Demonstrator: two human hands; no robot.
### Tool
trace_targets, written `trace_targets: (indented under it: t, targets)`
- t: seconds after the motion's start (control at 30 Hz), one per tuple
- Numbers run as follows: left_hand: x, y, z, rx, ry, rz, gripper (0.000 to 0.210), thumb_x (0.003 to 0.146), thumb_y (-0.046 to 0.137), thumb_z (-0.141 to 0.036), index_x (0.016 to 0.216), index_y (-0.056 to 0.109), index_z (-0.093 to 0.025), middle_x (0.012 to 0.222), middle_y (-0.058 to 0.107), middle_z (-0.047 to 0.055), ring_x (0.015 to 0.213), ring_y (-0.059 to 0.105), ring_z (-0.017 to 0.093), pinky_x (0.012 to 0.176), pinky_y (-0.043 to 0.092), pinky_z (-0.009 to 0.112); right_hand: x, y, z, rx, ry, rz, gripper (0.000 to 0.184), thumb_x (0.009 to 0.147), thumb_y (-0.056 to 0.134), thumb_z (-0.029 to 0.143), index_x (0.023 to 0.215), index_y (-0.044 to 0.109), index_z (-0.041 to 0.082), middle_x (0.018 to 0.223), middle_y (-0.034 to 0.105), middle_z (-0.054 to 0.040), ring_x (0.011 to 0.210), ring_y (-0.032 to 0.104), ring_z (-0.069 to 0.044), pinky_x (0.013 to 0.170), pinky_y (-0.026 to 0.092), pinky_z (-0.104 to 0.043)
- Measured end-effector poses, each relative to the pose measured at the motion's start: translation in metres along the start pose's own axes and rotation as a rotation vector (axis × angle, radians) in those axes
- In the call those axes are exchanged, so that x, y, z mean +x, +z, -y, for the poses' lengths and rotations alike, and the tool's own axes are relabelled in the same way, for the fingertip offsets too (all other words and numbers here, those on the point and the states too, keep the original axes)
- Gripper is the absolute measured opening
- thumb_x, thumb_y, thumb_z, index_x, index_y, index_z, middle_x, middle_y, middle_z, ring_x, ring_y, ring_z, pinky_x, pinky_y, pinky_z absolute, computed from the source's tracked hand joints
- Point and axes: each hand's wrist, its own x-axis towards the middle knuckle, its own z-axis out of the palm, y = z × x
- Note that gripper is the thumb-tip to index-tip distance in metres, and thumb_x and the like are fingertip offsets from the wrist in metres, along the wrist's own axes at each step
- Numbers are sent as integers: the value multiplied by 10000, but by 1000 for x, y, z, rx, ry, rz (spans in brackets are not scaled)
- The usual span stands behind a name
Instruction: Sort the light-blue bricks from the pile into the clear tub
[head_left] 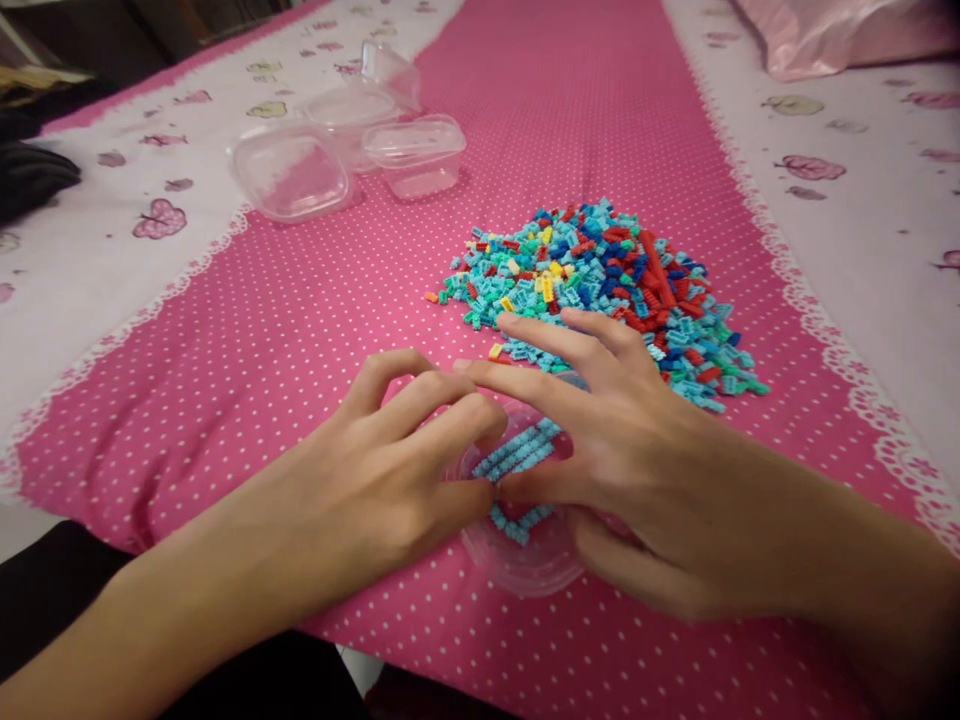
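Note:
A round clear plastic container [517, 575] stands before me, partly covered by my hands. Inside or over it are rows of small light blue building bricks [514, 450] joined into strips. A bent chain of the same bricks [517, 528] hangs just below my fingertips. My left hand [405, 460] is curled, its thumb pressed at the left end of this chain. My right hand [622, 430] reaches over the container from the right. Its index finger meets my left thumb at the chain, its thumb is tucked below, and the other fingers stretch out.
Beyond my right hand lies a large heap of loose bricks [577, 270] in blue, red, green and yellow. Several clear plastic boxes [292, 175] stand at the back left. A pink polka-dot cloth [330, 280] covers the surface, and a pink bag [847, 40] lies at the far right.

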Motion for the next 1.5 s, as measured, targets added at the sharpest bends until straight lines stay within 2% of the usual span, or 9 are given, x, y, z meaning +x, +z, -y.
trace_targets:
  t: [0.27,0.47,0.7,0.8,0.9,1.03,1.2,1.3,1.5]
  targets:
    - [2,0,-3,23,4,13,224,1079,477,-207,931,645,-204,1224,637,71,1233,524,277,1070,335,470,-1,0,-1,-8,-10,-16,239,830,562,176,879,785,244,1587,524,-88,1592,243,-358,1282,88,-607]
    - [3,-4,-1,36,-2,-26,188,1082,454,-183,1010,627,-205,1173,649,59,1172,542,260,1050,349,455,0,-4,-3,18,11,-6,271,807,562,162,934,787,243,1580,508,-110,1595,220,-362,1269,150,-615]
    - [2,-1,-1,8,-11,-33,157,1081,484,-213,1075,641,-218,1218,654,51,1205,544,251,1060,360,442,-1,-2,-4,-10,8,-17,249,815,561,179,912,780,246,1562,532,-101,1562,292,-379,1247,207,-654]
    - [2,-1,-1,0,-22,-54,179,1082,481,-206,1006,643,-224,1179,666,42,1190,548,244,1063,356,436,-2,-7,-4,1,3,-4,249,816,557,166,897,778,247,1574,516,-97,1572,271,-360,1255,208,-630]
    - [2,-1,-1,16,-28,-65,187,1079,480,-199,1025,657,-226,1174,680,43,1144,563,242,1046,363,429,-4,-18,-9,25,12,-71,317,880,504,146,977,787,251,1561,518,-85,1548,317,-330,1245,262,-598]
    - [1,0,1,-56,-11,-63,243,1092,484,-304,1234,670,-235,1279,711,40,1273,562,246,1149,305,426,-14,-36,-28,-59,145,-189,364,934,443,111,945,773,264,1392,622,-46,1407,495,-324,1187,378,-563]
    - [0,6,0,-202,-47,-36,409,1065,483,-555,1333,658,-299,1509,626,-15,1495,458,195,1300,112,386,-30,-50,-58,-165,369,-158,283,939,490,150,1032,744,234,1187,694,-89,1146,639,-292,1013,482,-487]
    - [1,11,0,-209,-53,-61,460,1036,482,-630,1284,684,-298,1553,584,3,1513,450,219,1312,100,404,-33,-53,-66,-148,475,-76,272,948,486,164,1038,736,218,1053,708,-85,1033,655,-272,924,489,-449]
    - [3,15,4,-145,15,-51,517,1005,531,-658,1347,665,-293,1505,630,10,1551,385,242,1322,36,443,-40,-60,-67,-32,486,14,188,995,552,257,1059,728,239,1106,653,-77,1067,608,-234,925,474,-395]
